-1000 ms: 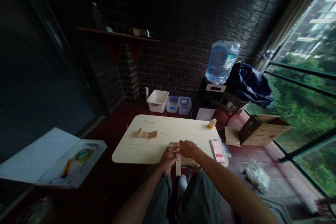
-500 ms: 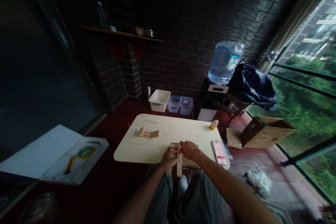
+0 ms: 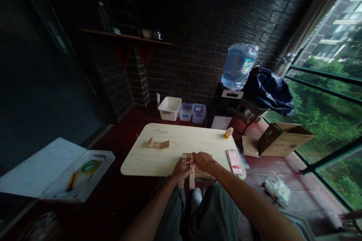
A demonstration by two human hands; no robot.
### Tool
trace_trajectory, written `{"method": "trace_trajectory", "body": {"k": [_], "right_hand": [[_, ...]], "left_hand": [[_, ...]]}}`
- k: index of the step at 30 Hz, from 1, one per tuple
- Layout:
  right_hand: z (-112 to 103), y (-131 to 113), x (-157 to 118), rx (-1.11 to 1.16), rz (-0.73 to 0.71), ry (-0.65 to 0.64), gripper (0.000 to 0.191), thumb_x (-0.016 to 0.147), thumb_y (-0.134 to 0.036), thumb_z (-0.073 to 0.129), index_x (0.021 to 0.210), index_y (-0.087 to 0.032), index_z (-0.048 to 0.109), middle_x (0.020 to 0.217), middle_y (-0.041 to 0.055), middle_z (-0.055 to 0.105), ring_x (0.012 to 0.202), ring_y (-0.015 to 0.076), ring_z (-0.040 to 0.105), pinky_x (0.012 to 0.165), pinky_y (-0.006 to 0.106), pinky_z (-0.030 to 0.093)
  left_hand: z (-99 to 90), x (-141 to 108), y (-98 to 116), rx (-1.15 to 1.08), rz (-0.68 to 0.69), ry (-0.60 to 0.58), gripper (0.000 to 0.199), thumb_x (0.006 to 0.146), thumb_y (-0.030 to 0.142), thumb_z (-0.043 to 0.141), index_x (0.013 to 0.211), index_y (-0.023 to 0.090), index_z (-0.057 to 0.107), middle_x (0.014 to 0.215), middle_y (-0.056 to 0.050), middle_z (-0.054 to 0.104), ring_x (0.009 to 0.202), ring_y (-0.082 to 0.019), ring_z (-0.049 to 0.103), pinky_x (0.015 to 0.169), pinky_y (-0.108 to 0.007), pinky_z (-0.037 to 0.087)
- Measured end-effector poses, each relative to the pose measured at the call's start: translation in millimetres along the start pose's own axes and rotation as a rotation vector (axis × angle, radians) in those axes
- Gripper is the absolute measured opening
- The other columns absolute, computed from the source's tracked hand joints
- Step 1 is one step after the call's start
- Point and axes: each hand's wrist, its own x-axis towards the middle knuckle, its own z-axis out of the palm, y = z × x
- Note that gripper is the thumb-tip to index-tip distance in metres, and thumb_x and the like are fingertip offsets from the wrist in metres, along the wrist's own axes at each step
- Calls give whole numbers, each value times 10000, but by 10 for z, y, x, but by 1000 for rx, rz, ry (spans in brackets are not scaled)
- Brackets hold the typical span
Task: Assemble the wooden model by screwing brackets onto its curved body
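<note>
1. Right hand [image 3: 203, 161]: at the table's near edge, fingers curled together and bent down; what they pinch, if anything, cannot be told (the knuckles hide it).
2. Left hand [image 3: 181, 171]: just beside it, fingers reaching across the wood, fingertips close to the right hand; how firmly they grip cannot be told.
3. Frame [image 3: 192, 182]: pale wooden slats beneath both hands, jutting past the table's near edge toward the knees.
4. Bracket [image 3: 159, 144]: a curved wooden piece lying on the table's left half.
5. Pins [image 3: 161, 131]: a short row (too small to identify) near the table's far left corner.
6. Phone [image 3: 235, 162]: flat at the table's right end.
7. Bottle [image 3: 228, 133]: yellow-based, near the table's far right corner.
8. Table [image 3: 141, 162]: pale-topped, with rounded corners.
9. Case [image 3: 85, 186]: open, left of the table.
10. Carton [image 3: 284, 141]: right of the table.
</note>
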Motion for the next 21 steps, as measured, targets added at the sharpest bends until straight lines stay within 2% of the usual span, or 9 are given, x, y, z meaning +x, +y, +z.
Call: {"method": "trace_trajectory", "body": {"k": [3,7,13,19,21], "right_hand": [[-10,-10,20,31,36,-15,342,948,-294,598,1242,-119,596,1094,236,726,988,313,732,767,371,579],[-25,-10,58,12,-9,-24,391,950,-333,589,1269,-107,594,1069,222,736,959,322,738,735,383,579],[10,33,83,-5,-59,-23,340,918,-175,577,1256,-161,614,1140,183,732,986,295,734,755,377,582],[69,59,-5,33,19,26,310,961,-305,562,1222,-145,615,1085,199,736,987,295,727,770,363,576],[73,39,-28,7,24,61,319,975,-301,528,1225,-121,611,1078,220,729,976,300,725,763,373,577]], "left_hand": [[1,8,-21,1,19,-8,293,749,331,781,1025,232,783,1214,-101,705,1146,-267,672,1038,-405,520],[15,17,-35,-12,24,-8,303,733,335,794,1015,224,784,1203,-103,714,1156,-265,668,1052,-416,511],[1,8,23,-50,-27,-15,340,712,354,816,1023,223,782,1190,-104,724,1164,-277,667,1063,-432,504],[-17,19,5,-36,-6,-40,337,727,329,799,1056,257,782,1232,-77,714,1189,-261,656,1084,-421,491],[-8,21,-10,-23,2,-36,329,735,336,794,1056,262,781,1235,-75,711,1178,-258,661,1079,-414,495]]}}
